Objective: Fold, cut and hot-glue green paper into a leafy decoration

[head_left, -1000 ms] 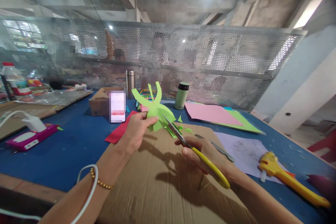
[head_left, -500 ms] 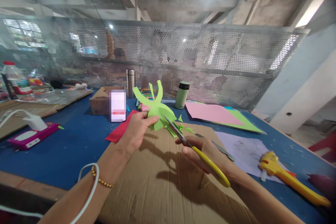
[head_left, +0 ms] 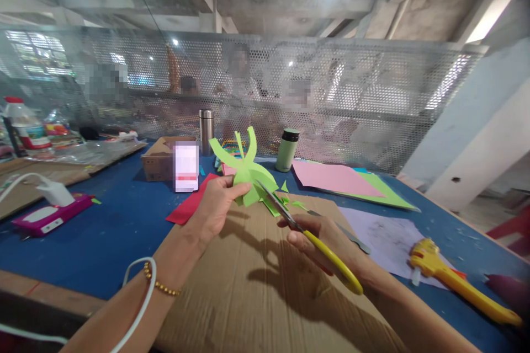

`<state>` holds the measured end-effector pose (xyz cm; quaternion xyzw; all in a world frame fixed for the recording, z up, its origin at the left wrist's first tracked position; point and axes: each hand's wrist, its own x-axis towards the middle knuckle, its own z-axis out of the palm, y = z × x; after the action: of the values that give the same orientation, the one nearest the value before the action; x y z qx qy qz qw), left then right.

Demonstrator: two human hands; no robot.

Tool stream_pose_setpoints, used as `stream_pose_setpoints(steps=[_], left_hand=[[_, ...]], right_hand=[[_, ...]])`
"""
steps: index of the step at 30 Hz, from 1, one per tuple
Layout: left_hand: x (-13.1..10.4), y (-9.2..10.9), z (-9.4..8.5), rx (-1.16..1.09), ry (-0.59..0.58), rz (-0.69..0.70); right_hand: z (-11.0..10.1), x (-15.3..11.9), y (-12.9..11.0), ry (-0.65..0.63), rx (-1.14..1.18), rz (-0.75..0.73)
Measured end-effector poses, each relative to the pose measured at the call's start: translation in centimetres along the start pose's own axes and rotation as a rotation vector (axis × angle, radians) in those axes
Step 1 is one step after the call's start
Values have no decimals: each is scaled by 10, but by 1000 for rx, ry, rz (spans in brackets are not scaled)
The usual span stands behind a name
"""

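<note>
My left hand (head_left: pixel 221 198) pinches a light green paper cutout (head_left: pixel 244 168) between thumb and fingers. The cutout has curved strips rising at its top and rounded lobes below. Yellow-handled scissors (head_left: pixel 329 259) are in my right hand (head_left: pixel 318 237), its fingers closed around the handles. The scissor blades point up and left, their tips against the lower right part of the green paper. Green paper scraps (head_left: pixel 279 204) lie just behind the blades on a brown cardboard sheet (head_left: pixel 232 287). Part of the scissor handle is hidden by my right hand.
On the blue table stand a steel flask (head_left: pixel 206 132), a green bottle (head_left: pixel 287 150), a cardboard box (head_left: pixel 159 160) and a phone (head_left: pixel 186 165). Pink paper (head_left: pixel 337 179), purple paper (head_left: pixel 372 231) and a yellow glue gun (head_left: pixel 451 281) lie right. A purple power strip (head_left: pixel 53 218) sits left.
My hands, the green cutout and the scissors hold almost the same position. Behind the mesh screen, a person has shifted slightly to the left.
</note>
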<state>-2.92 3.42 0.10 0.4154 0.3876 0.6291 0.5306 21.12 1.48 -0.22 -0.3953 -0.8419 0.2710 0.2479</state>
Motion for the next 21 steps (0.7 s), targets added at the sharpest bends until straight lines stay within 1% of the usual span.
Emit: stream_pose_setpoints(steps=[9,15,21], left_hand=[[0,-1,0,4,2,-4],[0,-1,0,-9,-2,-18],[-2,-2,0,-37,-11,-35]], right_hand=[[-1,1,4,-7,-9,-2],[-3,0,-2,3,-4,1],[-4,1,3,11,-26,-54]])
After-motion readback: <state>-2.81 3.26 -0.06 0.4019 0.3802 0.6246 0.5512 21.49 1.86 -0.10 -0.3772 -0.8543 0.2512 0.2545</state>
